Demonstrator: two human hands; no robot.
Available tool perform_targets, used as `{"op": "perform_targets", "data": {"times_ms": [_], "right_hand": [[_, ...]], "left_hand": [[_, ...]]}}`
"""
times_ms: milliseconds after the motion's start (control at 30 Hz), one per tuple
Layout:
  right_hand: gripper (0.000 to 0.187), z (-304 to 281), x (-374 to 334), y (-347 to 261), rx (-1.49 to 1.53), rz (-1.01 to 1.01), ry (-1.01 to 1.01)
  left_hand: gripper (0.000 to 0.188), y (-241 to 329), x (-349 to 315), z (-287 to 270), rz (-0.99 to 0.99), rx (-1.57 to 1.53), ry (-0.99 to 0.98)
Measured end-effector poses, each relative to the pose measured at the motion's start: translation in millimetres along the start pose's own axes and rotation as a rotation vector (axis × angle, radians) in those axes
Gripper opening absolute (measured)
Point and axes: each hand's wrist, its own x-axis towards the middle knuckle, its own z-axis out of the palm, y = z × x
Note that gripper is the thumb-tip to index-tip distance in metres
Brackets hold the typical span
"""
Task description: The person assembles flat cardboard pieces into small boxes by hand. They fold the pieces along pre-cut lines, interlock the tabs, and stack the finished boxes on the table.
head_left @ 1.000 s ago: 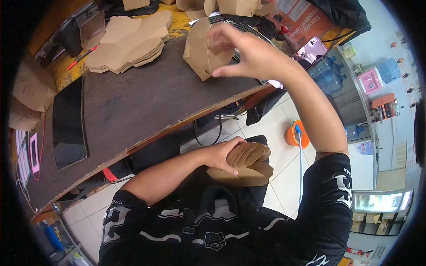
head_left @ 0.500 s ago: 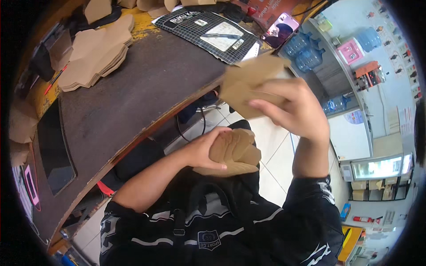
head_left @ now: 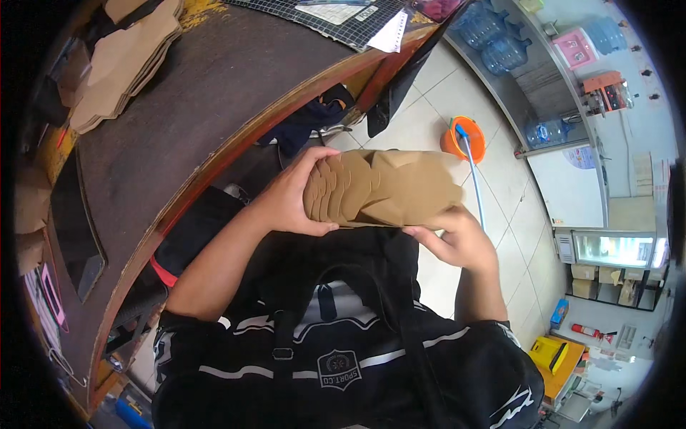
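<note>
In front of my lap, my left hand [head_left: 289,200] is wrapped round the left end of a nested stack of folded brown cardboard boxes [head_left: 336,187], their curved flaps overlapping in rows. Another brown cardboard box [head_left: 421,187] lies against the right end of the stack. My right hand [head_left: 461,242] grips this box at its lower right edge, thumb toward me, with some fingers hidden behind the cardboard. On the dark table at the upper left sits a pile of flat brown cardboard blanks [head_left: 132,64].
The wooden table edge [head_left: 214,161] curves along my left side. A black gridded book [head_left: 329,18] lies on the table's far part. On the tiled floor ahead right stands an orange bucket [head_left: 473,146] with a blue-handled mop. Large water bottles [head_left: 504,53] fill a shelf at the upper right.
My right hand has come down and inward, bringing its cardboard box to the stack. My left hand has raised the stack slightly and shifted it left. The view has also shifted.
</note>
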Motion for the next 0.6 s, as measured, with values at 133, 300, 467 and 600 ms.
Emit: {"op": "perform_targets", "data": {"times_ms": [133, 300, 467, 600], "right_hand": [[0.016, 3, 2, 8, 0.041, 0.081, -0.324], [0.037, 10, -6, 23, 0.304, -0.034, -0.656], [0.041, 0, -1, 49, 0.321, 0.455, -0.966], [0.045, 23, -9, 39, 0.317, 0.225, -0.647]], "left_hand": [[0.105, 18, -1, -1, -0.027, 0.145, -0.102], [0.11, 22, -7, 20, 0.087, 0.285, -0.183], [0.101, 38, -3, 23, 0.047, 0.301, -0.285], [0.102, 30, -3, 24, 0.048, 0.278, -0.307]]}}
